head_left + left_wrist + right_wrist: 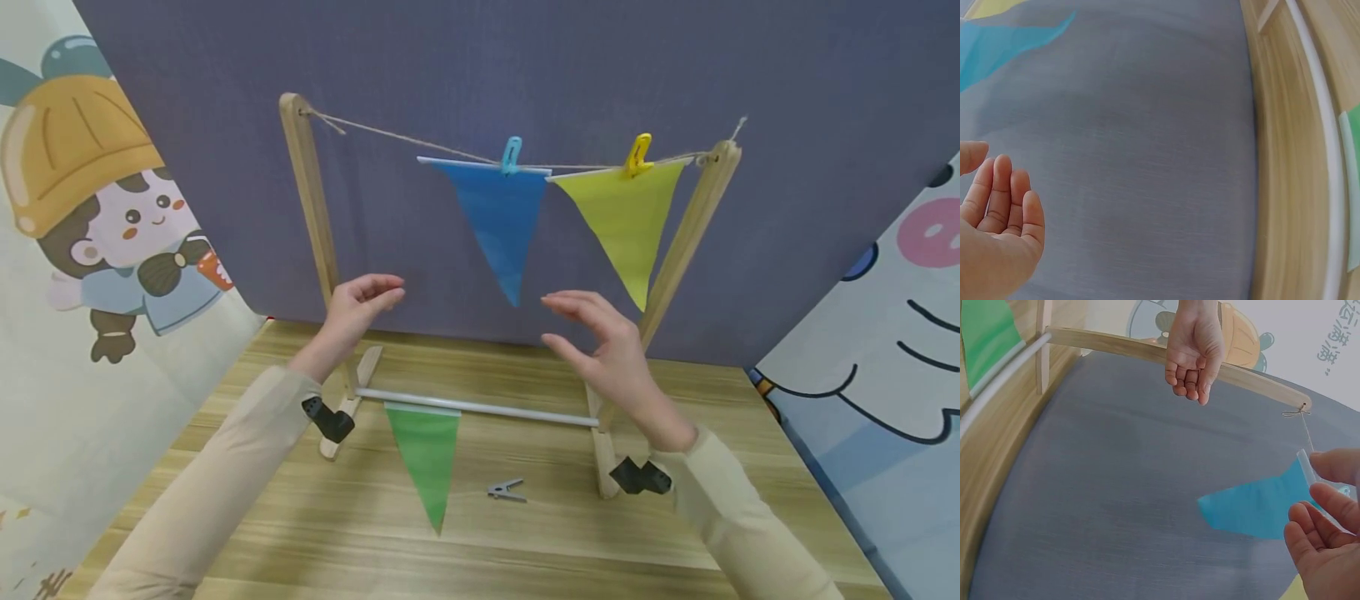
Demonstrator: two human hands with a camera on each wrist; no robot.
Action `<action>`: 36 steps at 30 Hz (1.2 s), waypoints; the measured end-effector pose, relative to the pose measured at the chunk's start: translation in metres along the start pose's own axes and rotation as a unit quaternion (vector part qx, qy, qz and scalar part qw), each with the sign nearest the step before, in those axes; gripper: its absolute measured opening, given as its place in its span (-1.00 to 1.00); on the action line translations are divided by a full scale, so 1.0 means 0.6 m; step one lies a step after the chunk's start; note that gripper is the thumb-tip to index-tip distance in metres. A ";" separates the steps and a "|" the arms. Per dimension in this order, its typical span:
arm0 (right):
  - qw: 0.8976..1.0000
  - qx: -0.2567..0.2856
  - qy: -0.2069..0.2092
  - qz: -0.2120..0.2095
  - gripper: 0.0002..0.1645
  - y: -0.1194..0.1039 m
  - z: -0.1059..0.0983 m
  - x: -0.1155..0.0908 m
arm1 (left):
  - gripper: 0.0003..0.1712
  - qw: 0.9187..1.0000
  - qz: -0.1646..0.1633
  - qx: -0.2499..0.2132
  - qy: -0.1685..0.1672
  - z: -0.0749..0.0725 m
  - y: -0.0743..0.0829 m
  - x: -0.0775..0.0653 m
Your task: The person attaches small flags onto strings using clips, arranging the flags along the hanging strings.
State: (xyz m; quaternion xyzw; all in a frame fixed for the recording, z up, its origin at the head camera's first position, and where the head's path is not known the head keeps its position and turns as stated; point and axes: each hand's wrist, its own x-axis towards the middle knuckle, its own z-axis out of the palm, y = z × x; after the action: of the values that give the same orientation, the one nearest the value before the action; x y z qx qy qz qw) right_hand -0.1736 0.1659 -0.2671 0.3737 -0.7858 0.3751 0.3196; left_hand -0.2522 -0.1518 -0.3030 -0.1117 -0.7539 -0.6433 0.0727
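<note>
My left hand [360, 308] hovers in front of the left wooden post with fingers loosely bent and nothing in them. My right hand [607, 346] is raised before the right post, thumb and fingers apart, also holding nothing. Above and between them a blue pennant [498, 221] hangs from the string [397, 137] by a light blue clothespin [512, 156]. To its right a yellow pennant [630, 221] hangs by a yellow clothespin [639, 156]. On the table lie a green pennant [426, 458], below the left hand, and a grey clothespin [507, 490].
Two wooden posts, left [309, 192] and right [693, 225], carry the string and stand on wooden feet joined by a white rod [480, 407]. A grey-blue panel [450, 67] rises behind the wooden table [360, 542]. Cartoon-printed walls flank both sides.
</note>
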 end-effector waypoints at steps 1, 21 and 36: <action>1.000 0.001 0.000 -0.001 -0.50 0.000 0.001 -0.002 | -0.65 1.000 -0.003 -0.002 0.000 0.000 -0.003 -0.001; 0.999 0.022 0.010 0.029 -0.48 0.017 0.032 -0.050 | -0.75 0.999 -0.013 -0.053 0.001 -0.013 -0.070 -0.027; 0.996 0.046 0.002 0.079 -0.52 0.033 0.050 -0.094 | -0.69 0.998 -0.048 -0.043 0.018 -0.021 -0.109 -0.052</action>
State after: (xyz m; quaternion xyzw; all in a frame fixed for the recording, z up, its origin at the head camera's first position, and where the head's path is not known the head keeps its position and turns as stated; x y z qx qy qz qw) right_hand -0.1673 0.1690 -0.3338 0.3241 -0.7942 0.4359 0.2726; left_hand -0.2399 -0.1765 -0.3714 -0.0670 -0.7285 -0.6799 0.0505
